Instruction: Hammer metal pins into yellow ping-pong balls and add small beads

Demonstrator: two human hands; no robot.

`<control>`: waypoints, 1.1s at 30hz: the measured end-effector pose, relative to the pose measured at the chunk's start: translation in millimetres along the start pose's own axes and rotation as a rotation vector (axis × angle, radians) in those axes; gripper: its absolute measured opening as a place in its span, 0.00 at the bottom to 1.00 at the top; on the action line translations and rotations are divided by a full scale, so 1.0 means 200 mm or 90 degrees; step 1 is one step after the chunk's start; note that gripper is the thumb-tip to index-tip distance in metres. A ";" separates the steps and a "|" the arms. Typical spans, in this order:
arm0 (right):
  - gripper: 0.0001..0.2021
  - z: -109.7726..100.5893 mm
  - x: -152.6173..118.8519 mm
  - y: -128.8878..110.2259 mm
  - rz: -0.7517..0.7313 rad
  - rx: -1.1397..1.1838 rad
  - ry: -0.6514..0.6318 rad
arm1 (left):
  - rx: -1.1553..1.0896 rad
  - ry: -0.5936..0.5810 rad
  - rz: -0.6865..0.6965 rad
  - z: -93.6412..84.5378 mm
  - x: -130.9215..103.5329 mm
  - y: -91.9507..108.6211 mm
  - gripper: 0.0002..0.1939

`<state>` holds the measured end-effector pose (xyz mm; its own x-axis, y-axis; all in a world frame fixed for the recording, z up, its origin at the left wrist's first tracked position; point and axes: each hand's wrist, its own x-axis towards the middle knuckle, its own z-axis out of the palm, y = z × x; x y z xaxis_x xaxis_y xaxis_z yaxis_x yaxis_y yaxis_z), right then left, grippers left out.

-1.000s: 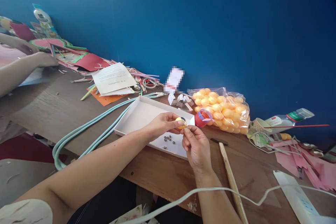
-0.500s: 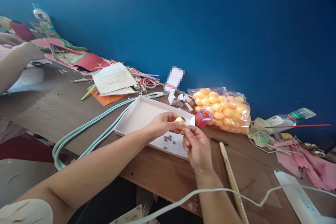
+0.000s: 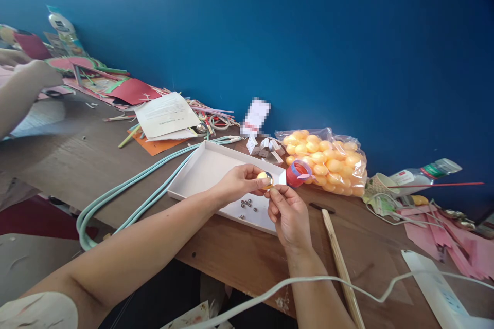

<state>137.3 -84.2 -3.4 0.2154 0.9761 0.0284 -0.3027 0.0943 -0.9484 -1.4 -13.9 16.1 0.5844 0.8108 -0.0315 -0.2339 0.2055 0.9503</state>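
Note:
A small round object [image 3: 265, 179], yellow and shiny, is pinched between the thumb and fingers of my left hand [image 3: 241, 183]. Close beside it on the right, my right hand [image 3: 284, 208] has its thumb and fingertips pressed together; whatever they grip is too small to make out. Both hands are over the right part of a shallow white box [image 3: 204, 168]. Several small dark metal balls [image 3: 247, 203] lie on the box floor below the hands. A red and blue round container [image 3: 298, 173] stands at the box's right corner.
Behind lies a clear bag of orange balls [image 3: 328, 162]. Looped pale green cords [image 3: 135, 185] are left of the box. A wooden stick [image 3: 341, 267], white cable [image 3: 309, 279] and power strip [image 3: 436, 288] are at the right. Another person's arm [image 3: 23, 87] reaches in at far left.

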 end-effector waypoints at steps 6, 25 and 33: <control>0.08 0.00 0.00 0.00 -0.007 -0.007 0.001 | -0.021 0.000 -0.003 0.00 0.00 0.00 0.21; 0.06 0.00 0.00 0.01 -0.067 -0.069 -0.001 | -0.089 -0.016 -0.054 -0.01 0.00 0.00 0.20; 0.08 0.00 0.00 0.02 -0.052 -0.068 0.008 | -0.072 -0.006 -0.042 0.00 -0.01 0.00 0.20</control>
<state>137.1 -84.5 -6.6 0.2470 0.9634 0.1039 -0.1827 0.1516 -0.9714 -2.5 -14.4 15.7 0.6084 0.7887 -0.0889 -0.2814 0.3190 0.9050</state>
